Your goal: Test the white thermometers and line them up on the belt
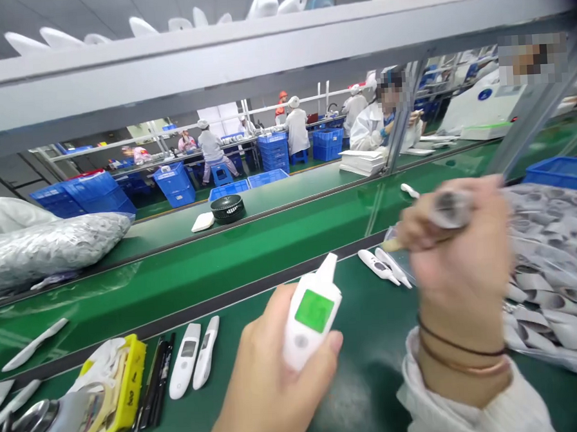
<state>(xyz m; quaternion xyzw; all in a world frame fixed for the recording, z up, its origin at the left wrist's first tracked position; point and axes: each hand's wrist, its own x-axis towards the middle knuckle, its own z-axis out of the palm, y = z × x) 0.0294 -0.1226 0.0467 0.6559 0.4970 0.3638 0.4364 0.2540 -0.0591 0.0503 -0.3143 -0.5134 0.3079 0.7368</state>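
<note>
While looking down over the dark green bench (368,366), find ear thermometer (298,347) at near centre, clasped in the left hand (261,378) with display (315,310) lit green and tip pointing far. To the right, note right hand (465,265) closed around a blurred tubular piece (451,209); cannot tell what. At left, record two more thermometers (184,363) beside black pens (158,377); at right, heaped curled grey-white pieces (549,299).

The right arm (455,324) wears a white sleeve (492,415), dark band (460,346) and bangle (470,368) (thin, coppery).
</note>
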